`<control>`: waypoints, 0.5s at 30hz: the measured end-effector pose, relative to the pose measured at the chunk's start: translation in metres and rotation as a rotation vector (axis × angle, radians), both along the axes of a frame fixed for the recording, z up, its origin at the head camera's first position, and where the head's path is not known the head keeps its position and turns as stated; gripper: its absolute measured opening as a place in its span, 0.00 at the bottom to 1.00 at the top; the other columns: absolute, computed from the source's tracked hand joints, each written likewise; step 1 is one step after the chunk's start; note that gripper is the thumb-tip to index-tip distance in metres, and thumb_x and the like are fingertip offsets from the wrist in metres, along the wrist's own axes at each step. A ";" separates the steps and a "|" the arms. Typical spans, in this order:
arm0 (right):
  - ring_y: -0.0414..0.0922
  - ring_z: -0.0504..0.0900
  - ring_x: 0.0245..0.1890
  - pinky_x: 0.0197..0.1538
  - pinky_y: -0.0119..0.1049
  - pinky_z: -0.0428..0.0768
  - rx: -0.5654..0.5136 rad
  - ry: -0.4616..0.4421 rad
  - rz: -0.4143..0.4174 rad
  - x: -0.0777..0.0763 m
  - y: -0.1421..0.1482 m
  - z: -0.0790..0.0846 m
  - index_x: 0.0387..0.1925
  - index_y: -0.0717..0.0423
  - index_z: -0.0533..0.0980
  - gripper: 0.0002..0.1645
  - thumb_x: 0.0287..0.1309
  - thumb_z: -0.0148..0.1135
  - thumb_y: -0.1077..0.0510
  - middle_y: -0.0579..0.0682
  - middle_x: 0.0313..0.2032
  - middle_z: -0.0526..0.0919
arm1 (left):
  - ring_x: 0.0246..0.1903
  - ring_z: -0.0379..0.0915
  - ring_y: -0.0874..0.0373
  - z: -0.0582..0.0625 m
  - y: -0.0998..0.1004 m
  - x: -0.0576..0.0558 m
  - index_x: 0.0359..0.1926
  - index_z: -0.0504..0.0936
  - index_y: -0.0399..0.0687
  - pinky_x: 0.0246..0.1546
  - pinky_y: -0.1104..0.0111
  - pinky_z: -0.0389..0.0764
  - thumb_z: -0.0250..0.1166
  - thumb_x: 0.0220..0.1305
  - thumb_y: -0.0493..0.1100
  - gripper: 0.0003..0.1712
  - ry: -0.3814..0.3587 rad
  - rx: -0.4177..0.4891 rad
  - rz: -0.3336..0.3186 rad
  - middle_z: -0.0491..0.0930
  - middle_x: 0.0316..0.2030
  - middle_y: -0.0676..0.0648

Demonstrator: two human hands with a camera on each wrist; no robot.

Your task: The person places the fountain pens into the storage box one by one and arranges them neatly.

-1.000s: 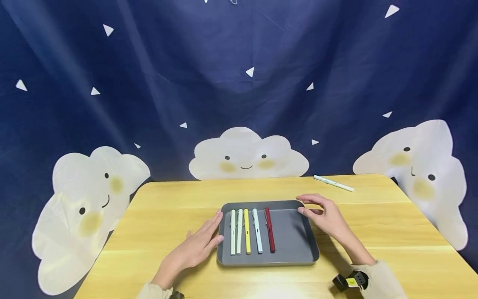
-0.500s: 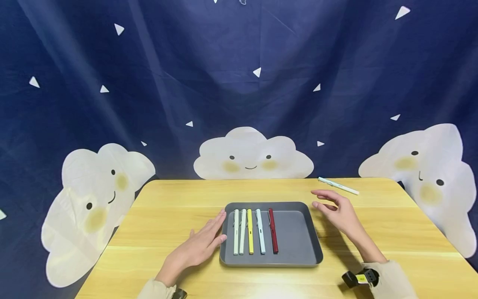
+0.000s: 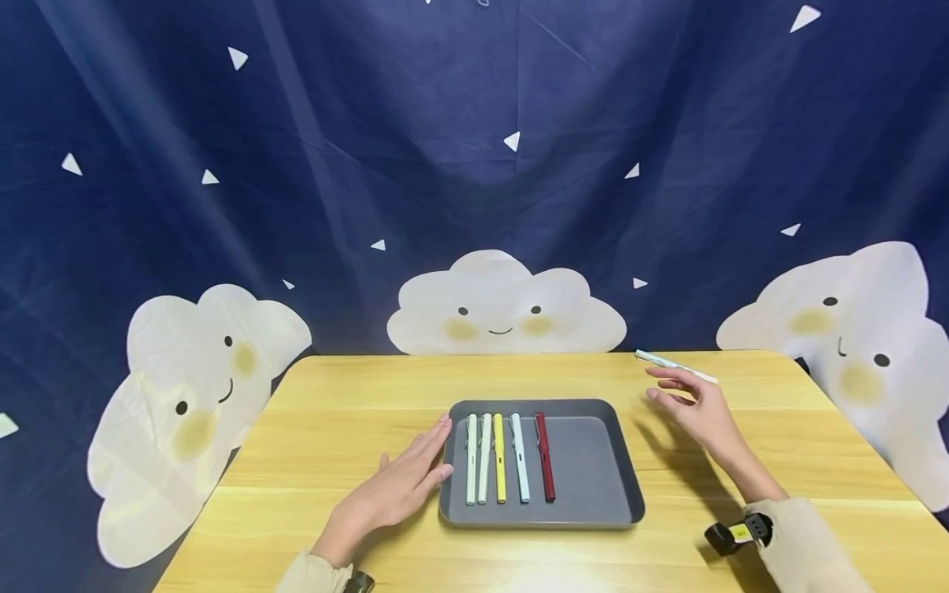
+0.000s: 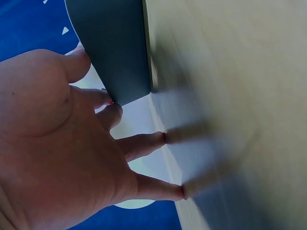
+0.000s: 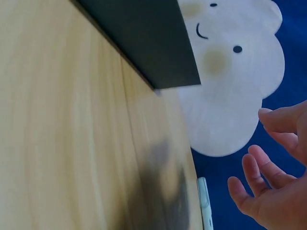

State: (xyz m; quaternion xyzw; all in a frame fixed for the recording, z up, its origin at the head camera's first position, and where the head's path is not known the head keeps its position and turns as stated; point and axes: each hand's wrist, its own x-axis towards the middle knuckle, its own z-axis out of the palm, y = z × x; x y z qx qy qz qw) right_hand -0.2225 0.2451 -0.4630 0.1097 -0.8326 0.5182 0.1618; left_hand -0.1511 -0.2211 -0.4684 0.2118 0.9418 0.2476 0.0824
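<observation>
A dark grey tray point(image 3: 589, 469) lies on the table with several clipped pens side by side in it: two pale green pens point(image 3: 471, 461), a yellow pen point(image 3: 500, 461), a light blue pen point(image 3: 521, 461) and a dark red pen point(image 3: 546, 461). My left hand point(image 3: 396, 487) rests at the tray's left edge, its thumb and fingertips at the wall point(image 4: 115, 48) and its other fingers reaching down to the tabletop. Right of the tray, my right hand point(image 3: 700, 416) hovers with loosely bent fingers, holding nothing. Just beyond it lies a pale pen point(image 3: 660, 360) near the table's back edge.
The light wooden table point(image 3: 356, 387) has rounded back corners. Behind it hangs a dark blue curtain point(image 3: 334, 123) printed with smiling clouds point(image 3: 504, 305) and white triangles. A small black device point(image 3: 741, 534) sits at the right sleeve.
My right hand has left the tray's right back corner and moved right and back toward the lone pen. The left hand stays at the tray's edge. The head view has shifted slightly.
</observation>
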 end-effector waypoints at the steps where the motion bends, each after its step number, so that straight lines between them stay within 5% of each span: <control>1: 0.29 0.80 0.48 0.50 0.19 0.77 -0.012 -0.008 -0.003 -0.001 0.003 0.000 0.58 0.68 0.80 0.22 0.64 0.70 0.64 0.43 0.56 0.83 | 0.77 0.46 0.38 0.000 0.000 0.000 0.84 0.44 0.56 0.60 0.19 0.44 0.45 0.82 0.58 0.38 0.000 0.001 -0.002 0.41 0.82 0.52; 5: 0.29 0.78 0.49 0.50 0.17 0.76 -0.019 -0.031 -0.020 -0.005 0.014 0.001 0.58 0.69 0.79 0.23 0.64 0.70 0.63 0.33 0.53 0.81 | 0.77 0.46 0.38 0.000 0.000 0.000 0.84 0.44 0.56 0.60 0.19 0.44 0.46 0.82 0.58 0.38 -0.001 0.001 0.000 0.41 0.82 0.52; 10: 0.28 0.75 0.51 0.53 0.18 0.75 0.036 -0.040 -0.038 -0.010 0.025 0.003 0.58 0.68 0.79 0.23 0.65 0.70 0.60 0.42 0.55 0.82 | 0.77 0.46 0.38 0.000 0.001 -0.001 0.84 0.44 0.55 0.60 0.19 0.44 0.46 0.82 0.58 0.39 0.001 -0.007 -0.001 0.41 0.82 0.53; 15: 0.25 0.76 0.50 0.51 0.19 0.76 0.053 -0.035 -0.039 -0.017 0.035 0.003 0.59 0.70 0.78 0.26 0.65 0.71 0.59 0.38 0.52 0.82 | 0.77 0.46 0.38 0.001 0.002 0.000 0.84 0.44 0.56 0.60 0.19 0.44 0.46 0.82 0.58 0.39 -0.003 -0.011 0.002 0.40 0.82 0.53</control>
